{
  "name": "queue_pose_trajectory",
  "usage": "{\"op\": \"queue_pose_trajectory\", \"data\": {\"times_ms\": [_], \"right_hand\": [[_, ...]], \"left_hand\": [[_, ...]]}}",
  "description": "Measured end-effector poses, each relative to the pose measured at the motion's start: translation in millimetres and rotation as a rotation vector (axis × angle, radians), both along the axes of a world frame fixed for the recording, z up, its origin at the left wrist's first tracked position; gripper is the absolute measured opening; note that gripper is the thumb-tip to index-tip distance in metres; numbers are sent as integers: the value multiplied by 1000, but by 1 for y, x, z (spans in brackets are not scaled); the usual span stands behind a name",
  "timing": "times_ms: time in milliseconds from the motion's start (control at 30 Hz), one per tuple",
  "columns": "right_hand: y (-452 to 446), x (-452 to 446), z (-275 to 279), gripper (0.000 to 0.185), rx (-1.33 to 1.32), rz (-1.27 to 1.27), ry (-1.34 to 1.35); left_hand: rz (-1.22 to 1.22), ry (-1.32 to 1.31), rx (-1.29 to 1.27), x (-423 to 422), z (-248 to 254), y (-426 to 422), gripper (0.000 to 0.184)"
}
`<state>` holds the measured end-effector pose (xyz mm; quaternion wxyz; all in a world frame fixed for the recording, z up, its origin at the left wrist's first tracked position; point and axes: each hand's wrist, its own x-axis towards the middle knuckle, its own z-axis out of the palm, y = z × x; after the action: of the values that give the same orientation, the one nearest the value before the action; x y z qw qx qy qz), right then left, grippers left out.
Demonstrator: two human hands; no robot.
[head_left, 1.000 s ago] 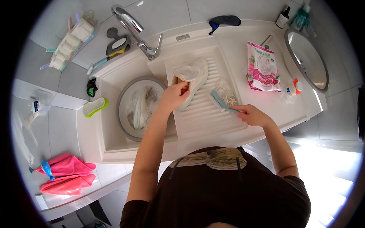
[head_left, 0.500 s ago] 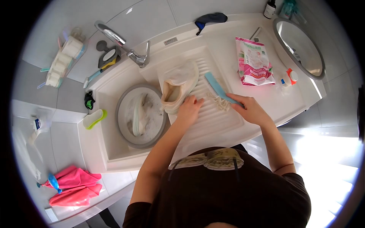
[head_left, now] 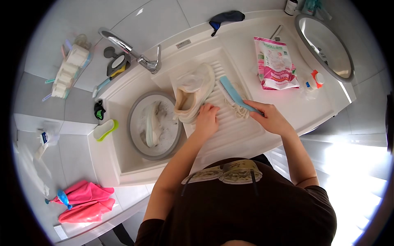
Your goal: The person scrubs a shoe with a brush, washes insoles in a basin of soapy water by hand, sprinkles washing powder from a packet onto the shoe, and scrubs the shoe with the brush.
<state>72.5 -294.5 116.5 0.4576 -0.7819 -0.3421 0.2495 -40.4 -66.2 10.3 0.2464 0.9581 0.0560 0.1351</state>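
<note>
My right hand (head_left: 269,119) grips the handle of a light blue scrubbing brush (head_left: 233,93), its bristles facing left. Beneath the brush, a bundle of off-white shoelaces (head_left: 237,110) lies on the ribbed washboard (head_left: 230,133). My left hand (head_left: 208,119) rests on the ribs with fingers curled, close beside a white shoe (head_left: 195,88). Whatever those fingers may pinch is hidden. The shoe lies on the washboard with its opening toward me. Another white shoe (head_left: 152,127) sits in sudsy water in a grey-rimmed basin (head_left: 130,123).
A chrome faucet (head_left: 150,63) stands behind the sink. On the right counter are a pink-and-white detergent bag (head_left: 276,63), a white bottle with orange (head_left: 315,81) and a round sink (head_left: 349,76). A green-and-white brush (head_left: 105,129) lies on the left rim. Pink gloves (head_left: 88,201) are at lower left.
The view has shifted slightly. Both hands stay nearly in place, with the brush still in my right hand over the shoelaces.
</note>
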Motion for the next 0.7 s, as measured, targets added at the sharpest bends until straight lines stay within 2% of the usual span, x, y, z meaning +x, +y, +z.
{"op": "queue_pose_trajectory", "data": {"times_ms": [100,167,233,300,367,400,467,700], "right_hand": [[1,0,0,41,-12,4,14],[0,0,-5,41,47,-2,-5],[-2,1,-8,40,110,-11,-17],[-6,1,-7,40,108,-43,39],[-10,2,-8,40,73,-51,87],[-10,3,-7,41,31,-51,128],[-7,2,-4,41,12,-42,138],[-3,-3,0,40,39,-10,100]], "left_hand": [[34,90,-113,4,3,5,27],[78,159,-619,3,14,11,24],[104,95,-652,-10,60,8,24],[131,34,-683,-23,81,16,25],[241,-165,-188,-32,87,29,27],[244,-162,-184,-33,86,32,27],[252,-171,156,-32,80,39,34],[217,-107,211,-31,60,41,45]]}}
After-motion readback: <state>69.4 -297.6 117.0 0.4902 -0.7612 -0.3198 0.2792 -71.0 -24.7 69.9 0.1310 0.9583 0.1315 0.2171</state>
